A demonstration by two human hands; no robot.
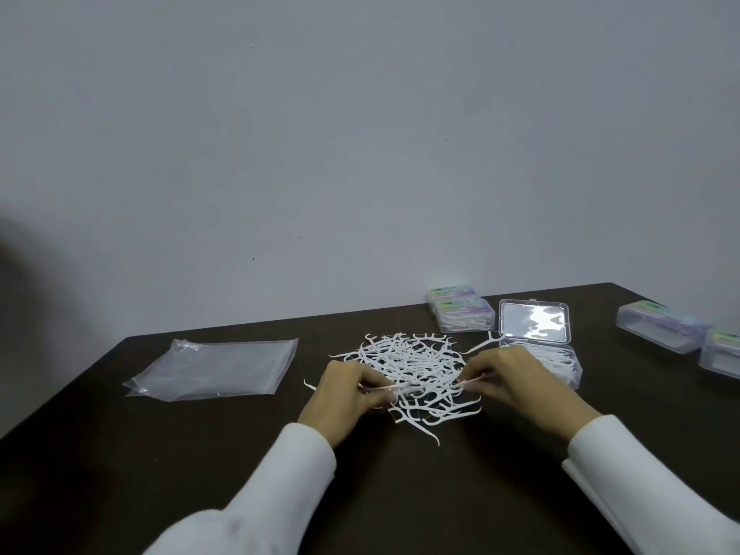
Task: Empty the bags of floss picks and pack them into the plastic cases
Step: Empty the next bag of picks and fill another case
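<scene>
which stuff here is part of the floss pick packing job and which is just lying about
In the job:
pile of floss picks
open case
left hand and right hand, each pinching picks
closed cases

Lying about:
empty plastic bags, already emptied
table

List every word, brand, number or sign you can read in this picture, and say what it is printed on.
No text can be read.
Stacked closed cases: green and purple labels, print too blurred to read.
Closed cases at the right: the same kind of label, also blurred.
Open case, empty plastic bags, floss picks: no print visible.
</scene>
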